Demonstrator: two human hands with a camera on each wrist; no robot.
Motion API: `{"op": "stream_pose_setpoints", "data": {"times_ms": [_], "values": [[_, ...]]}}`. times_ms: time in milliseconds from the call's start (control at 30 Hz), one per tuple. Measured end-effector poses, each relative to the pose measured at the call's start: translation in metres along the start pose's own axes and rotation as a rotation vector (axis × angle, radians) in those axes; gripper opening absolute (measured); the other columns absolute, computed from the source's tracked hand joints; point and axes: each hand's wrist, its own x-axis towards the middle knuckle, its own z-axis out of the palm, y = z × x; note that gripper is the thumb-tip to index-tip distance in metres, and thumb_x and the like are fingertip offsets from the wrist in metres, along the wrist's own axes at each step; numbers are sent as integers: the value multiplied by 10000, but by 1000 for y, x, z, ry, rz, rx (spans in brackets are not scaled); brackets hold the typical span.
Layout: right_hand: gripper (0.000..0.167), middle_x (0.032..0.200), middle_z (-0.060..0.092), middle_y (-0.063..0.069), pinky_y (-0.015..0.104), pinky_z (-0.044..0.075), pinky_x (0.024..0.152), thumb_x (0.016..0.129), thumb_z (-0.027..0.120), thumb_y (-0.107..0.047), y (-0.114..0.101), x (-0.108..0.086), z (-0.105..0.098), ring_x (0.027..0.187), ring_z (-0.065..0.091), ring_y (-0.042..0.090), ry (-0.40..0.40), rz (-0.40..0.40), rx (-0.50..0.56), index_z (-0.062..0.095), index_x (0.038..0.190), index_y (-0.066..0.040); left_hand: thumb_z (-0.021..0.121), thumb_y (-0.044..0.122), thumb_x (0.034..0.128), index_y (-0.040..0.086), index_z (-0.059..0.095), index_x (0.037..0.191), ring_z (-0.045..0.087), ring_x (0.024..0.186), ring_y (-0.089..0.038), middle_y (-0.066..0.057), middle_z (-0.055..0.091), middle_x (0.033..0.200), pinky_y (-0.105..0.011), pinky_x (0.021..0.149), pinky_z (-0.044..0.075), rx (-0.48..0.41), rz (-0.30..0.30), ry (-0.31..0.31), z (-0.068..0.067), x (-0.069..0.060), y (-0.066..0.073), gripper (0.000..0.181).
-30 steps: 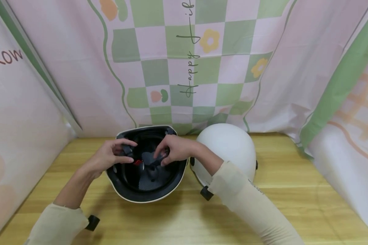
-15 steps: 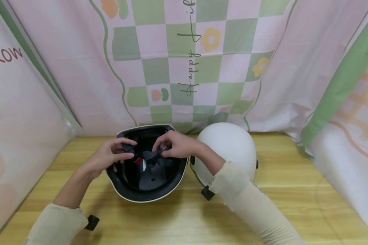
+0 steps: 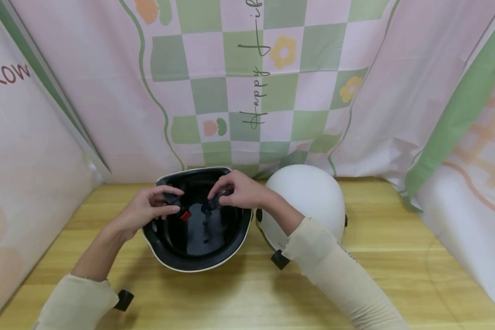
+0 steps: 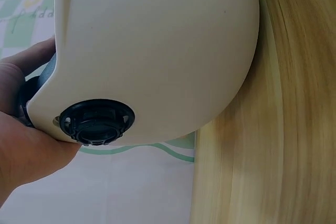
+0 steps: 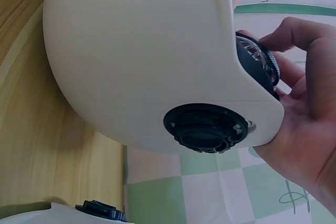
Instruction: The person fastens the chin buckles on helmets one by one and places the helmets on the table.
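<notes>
An upturned white helmet [image 3: 198,264] with a black lining rests on the wooden table. At its left rim, the left hand [image 3: 148,208] holds a dark strap part beside a red buckle piece [image 3: 185,215]. Over the right rim, the right hand [image 3: 243,191] pinches a dark padded strap piece [image 5: 257,56], seen more closely in the right wrist view. The left wrist view shows the white shell [image 4: 157,51] and a round black knob [image 4: 97,121], with the left hand [image 4: 31,145] at the rim; its fingertips are partly hidden there.
A second white helmet [image 3: 305,197] stands dome up just right of the first, under the right forearm. Behind the wooden table [image 3: 231,298] hangs a checkered curtain [image 3: 247,96], with more cloth at both sides.
The right hand has moved slightly up, drawing its dark strap piece toward the right rim and uncovering more of the lining. The left hand has stayed nearly still.
</notes>
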Motion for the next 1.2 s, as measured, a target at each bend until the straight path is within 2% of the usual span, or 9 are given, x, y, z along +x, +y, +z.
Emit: {"op": "stream_pose_setpoints", "data": {"times_ms": [100,200,400,467,600,733,967,1200], "values": [[192,1081,749,45,262,534,830,899,771,-109,0,0,1,911,652,108,25,25,-7,784,1075,-33,721,116,986,-65,589,1377,593,728,-183,-55,653,839,-289,650,506,0,1,1,0,0,0,451],[218,977,742,-13,265,516,818,823,892,-156,0,0,2,891,626,115,53,43,-18,768,983,-76,719,114,987,-67,586,1379,588,728,-179,-48,655,839,-288,649,504,0,0,0,0,1,0,451],[264,789,656,-21,255,496,734,781,914,-91,0,-1,3,756,598,136,84,29,-11,666,871,-92,725,126,985,-62,585,1384,584,725,-172,-74,670,861,-291,641,501,-6,-5,-2,0,0,0,463],[248,811,660,-11,254,501,742,792,895,-73,2,-1,3,775,597,132,92,28,-12,658,861,-95,728,126,983,-61,586,1386,584,728,-171,-88,676,871,-291,644,502,-3,-5,-2,0,0,0,466],[226,933,703,35,260,533,843,829,823,1,5,-2,4,865,672,116,82,25,23,609,840,-75,730,118,981,-59,583,1391,588,734,-173,-88,681,879,-291,656,510,2,-3,0,0,0,-2,471],[274,993,716,77,280,543,892,840,771,61,7,-2,5,929,720,147,76,14,64,538,800,-79,733,126,980,-51,584,1394,594,741,-178,-83,683,881,-293,664,513,-3,-1,2,-1,0,-4,474],[474,951,736,37,258,498,772,807,896,-78,5,-1,7,951,682,142,142,-3,15,445,676,-141,732,117,979,-56,585,1390,594,737,-176,-82,676,863,-289,671,514,-1,-1,3,-1,1,-4,469],[586,1004,770,66,239,472,732,796,905,-63,1,-1,9,976,708,157,193,54,44,354,618,-156,727,114,982,-67,576,1393,594,733,-175,-58,667,857,-289,671,513,-3,-1,3,0,0,-4,474]]}}
